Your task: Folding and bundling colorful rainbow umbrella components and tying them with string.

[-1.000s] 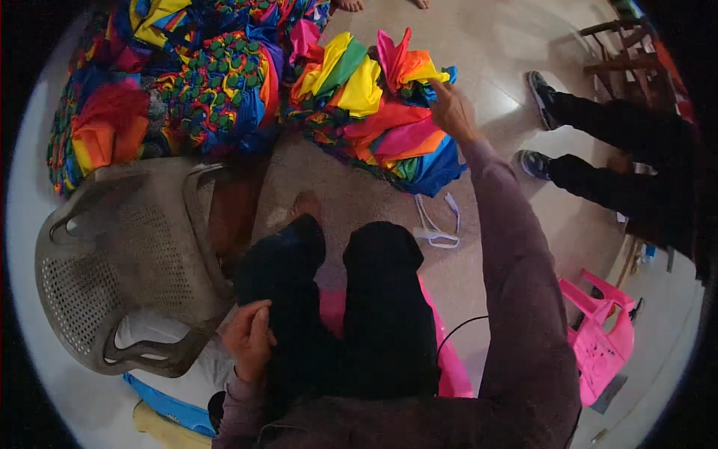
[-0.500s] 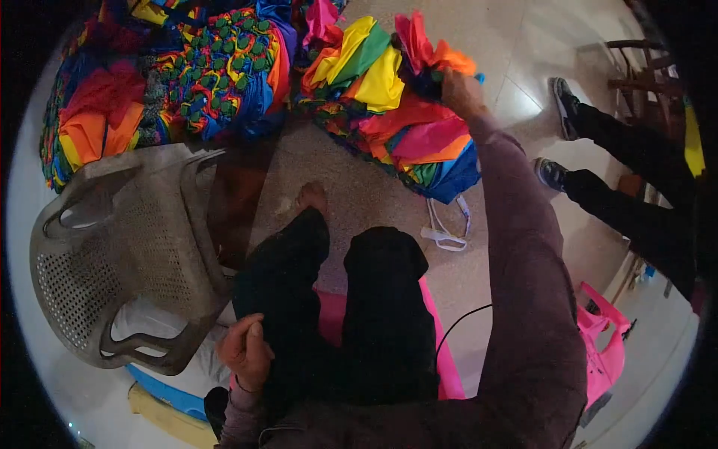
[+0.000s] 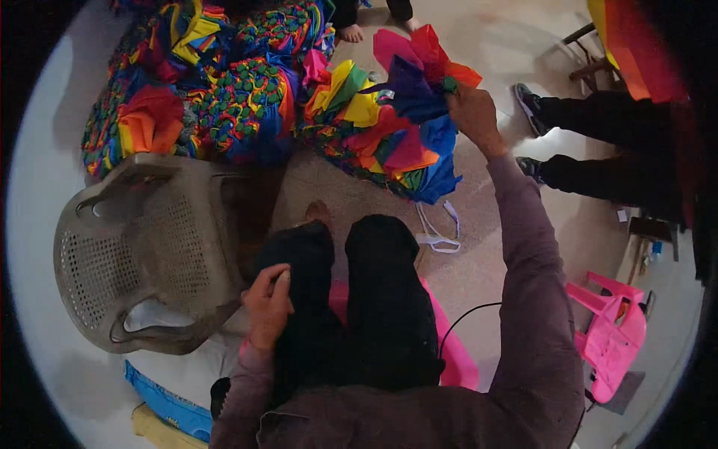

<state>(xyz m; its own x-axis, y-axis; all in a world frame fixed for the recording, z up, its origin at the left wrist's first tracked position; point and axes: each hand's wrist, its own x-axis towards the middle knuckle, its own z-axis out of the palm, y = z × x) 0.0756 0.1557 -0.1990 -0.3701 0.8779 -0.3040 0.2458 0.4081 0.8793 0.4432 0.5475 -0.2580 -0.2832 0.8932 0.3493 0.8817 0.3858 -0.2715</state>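
My right hand (image 3: 476,116) reaches out to the far right, its fingers closed on a rainbow-coloured cloth piece (image 3: 416,84). That cloth has pink, red, orange and dark purple flaps and a green gathered knot by my fingertips. Below it lies a heap of many-coloured cloth (image 3: 389,153), blue at its near corner. My left hand (image 3: 269,303) rests over my left thigh with its fingers curled and the thumb pressed to them. Whatever may be between those fingers is too small to make out.
A large knotted rainbow cloth (image 3: 239,97) spreads at the far left, behind a brown plastic chair (image 3: 142,239). A white strap (image 3: 441,243) lies on the floor. Other people's legs (image 3: 598,112) stand at right; a pink stool (image 3: 609,329) is at lower right.
My right hand has lifted the cloth piece off the heap, and its flaps now spread in the air. My left hand has risen slightly. Bright cloth appears by the person at right.
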